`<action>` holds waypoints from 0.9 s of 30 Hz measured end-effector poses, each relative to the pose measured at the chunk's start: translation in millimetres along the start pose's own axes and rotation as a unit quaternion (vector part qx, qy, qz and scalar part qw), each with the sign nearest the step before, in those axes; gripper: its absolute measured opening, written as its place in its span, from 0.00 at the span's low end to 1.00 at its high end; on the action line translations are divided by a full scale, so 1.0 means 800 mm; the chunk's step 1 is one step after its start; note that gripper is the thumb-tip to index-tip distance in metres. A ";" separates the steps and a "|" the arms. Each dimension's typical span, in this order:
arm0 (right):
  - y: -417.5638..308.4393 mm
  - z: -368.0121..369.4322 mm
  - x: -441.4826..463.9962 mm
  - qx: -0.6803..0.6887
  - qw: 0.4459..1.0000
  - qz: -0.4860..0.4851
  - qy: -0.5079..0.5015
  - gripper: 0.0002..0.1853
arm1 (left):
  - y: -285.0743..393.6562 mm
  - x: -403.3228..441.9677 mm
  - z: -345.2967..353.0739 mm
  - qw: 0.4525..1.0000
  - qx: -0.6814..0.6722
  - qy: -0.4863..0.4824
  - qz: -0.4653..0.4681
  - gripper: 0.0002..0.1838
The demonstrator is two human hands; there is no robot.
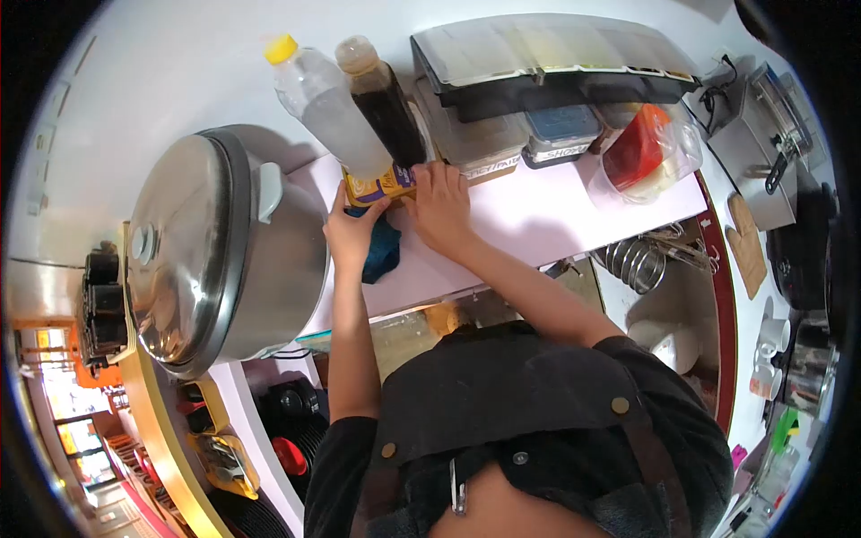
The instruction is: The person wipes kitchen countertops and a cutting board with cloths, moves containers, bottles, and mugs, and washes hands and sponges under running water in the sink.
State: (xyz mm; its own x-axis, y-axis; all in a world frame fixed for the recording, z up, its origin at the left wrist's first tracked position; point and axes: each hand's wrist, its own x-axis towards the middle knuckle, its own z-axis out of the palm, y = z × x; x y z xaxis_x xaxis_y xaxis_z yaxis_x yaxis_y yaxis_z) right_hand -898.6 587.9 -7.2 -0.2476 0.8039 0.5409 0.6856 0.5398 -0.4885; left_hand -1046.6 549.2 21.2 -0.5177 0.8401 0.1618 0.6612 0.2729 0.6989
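Observation:
A yellow-and-purple box (369, 186) lies on the pale counter (529, 215), at the foot of two bottles. My left hand (348, 231) grips its left end between thumb and fingers. On the right end of the box, the bent fingers of my right hand (439, 206) are closed over it and hide part of the print. A dark teal cloth (384, 248) lies on the counter just below the box, between my two forearms. Behind the box stand a clear bottle with a yellow cap (334, 121) and a bottle of dark liquid (387, 112).
A large steel cooker (260, 242) stands close on the left. Lidded tubs (560, 134) and a covered condiment tray (556, 54) line the back. To the right are a plastic tub with a red packet (639, 152) and wire strainers (635, 263).

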 end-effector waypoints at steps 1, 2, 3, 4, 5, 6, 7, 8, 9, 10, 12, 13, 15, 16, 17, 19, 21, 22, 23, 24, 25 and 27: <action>0.000 0.001 0.000 0.001 1.000 -0.008 0.005 0.27 | 0.003 0.002 -0.004 1.000 0.015 -0.026 -0.006 0.45; 0.001 0.002 -0.001 0.003 1.000 -0.015 0.009 0.27 | 0.006 -0.001 -0.011 0.999 0.028 -0.025 -0.003 0.45; 0.003 -0.003 -0.002 0.003 1.000 -0.023 0.014 0.27 | 0.009 -0.007 -0.019 0.999 0.040 -0.024 0.000 0.45; 0.007 -0.011 -0.003 0.030 0.999 -0.028 0.015 0.26 | 0.015 -0.014 -0.026 0.998 0.050 -0.022 0.006 0.45; 0.008 -0.029 -0.003 0.055 0.998 -0.031 0.016 0.25 | 0.040 -0.027 -0.043 1.000 0.016 -0.008 0.018 0.42; 0.010 -0.047 -0.007 0.080 0.996 -0.032 0.017 0.25 | 0.059 -0.043 -0.059 0.999 -0.018 0.003 0.030 0.39; 0.020 -0.064 -0.018 0.106 0.992 -0.053 0.048 0.23 | 0.056 -0.057 -0.065 0.993 -0.051 0.034 0.100 0.35; 0.032 -0.085 -0.030 0.122 0.989 -0.051 0.063 0.22 | 0.051 -0.069 -0.071 0.980 -0.086 0.068 0.167 0.31; 0.046 -0.108 -0.043 0.138 0.986 -0.052 0.079 0.21 | 0.043 -0.079 -0.071 0.980 -0.125 0.019 0.151 0.26; 0.059 -0.131 -0.057 0.128 0.985 0.009 0.111 0.21 | 0.035 -0.082 -0.070 0.975 -0.088 -0.052 0.199 0.27; 0.101 -0.178 -0.083 0.131 0.968 0.101 0.187 0.19 | 0.018 -0.095 -0.053 0.939 0.148 -0.162 0.267 0.31; 0.117 -0.200 -0.092 0.079 0.952 0.197 0.221 0.20 | -0.013 -0.100 -0.025 0.933 0.191 -0.197 0.235 0.35; 0.169 -0.241 -0.111 0.079 0.911 0.286 0.287 0.20 | -0.039 -0.111 0.034 0.927 0.212 -0.184 0.248 0.33; 0.190 -0.260 -0.120 0.081 0.907 0.290 0.293 0.21 | -0.024 -0.110 0.063 0.942 0.154 -0.206 0.216 0.32; 0.211 -0.274 -0.127 0.086 0.904 0.298 0.293 0.21 | 0.004 -0.114 0.096 0.937 0.134 -0.195 0.256 0.31; 0.228 -0.294 -0.124 0.126 0.900 0.306 0.284 0.26 | 0.079 -0.125 0.149 0.920 0.093 -0.212 0.317 0.30; 0.235 -0.304 -0.117 0.141 0.902 0.324 0.247 0.34 | 0.126 -0.134 0.208 0.885 0.100 -0.174 0.419 0.29; 0.242 -0.306 -0.110 0.135 0.904 0.341 0.219 0.40 | 0.145 -0.136 0.240 0.881 0.137 -0.142 0.431 0.28; 0.250 -0.308 -0.106 0.159 0.909 0.336 0.187 0.44 | 0.154 -0.138 0.262 0.883 0.109 -0.150 0.430 0.27; 0.249 -0.309 -0.099 0.181 0.914 0.329 0.155 0.49 | 0.164 -0.138 0.263 0.886 0.085 -0.153 0.429 0.27; 0.246 -0.310 -0.091 0.209 0.912 0.331 0.122 0.54 | 0.161 -0.139 0.256 0.891 0.059 -0.148 0.425 0.27; 0.251 -0.304 -0.082 0.224 0.919 0.314 0.077 0.58 | 0.144 -0.148 0.234 0.909 0.037 -0.113 0.400 0.25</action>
State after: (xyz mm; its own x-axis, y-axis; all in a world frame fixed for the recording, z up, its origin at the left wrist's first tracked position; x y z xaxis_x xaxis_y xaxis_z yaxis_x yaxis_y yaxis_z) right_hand -578.0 582.6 26.0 0.2240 0.9659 0.1302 0.3004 0.0587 -0.9520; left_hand -807.7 569.0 -48.0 0.2642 0.8558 0.4447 0.8158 -0.4443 0.3703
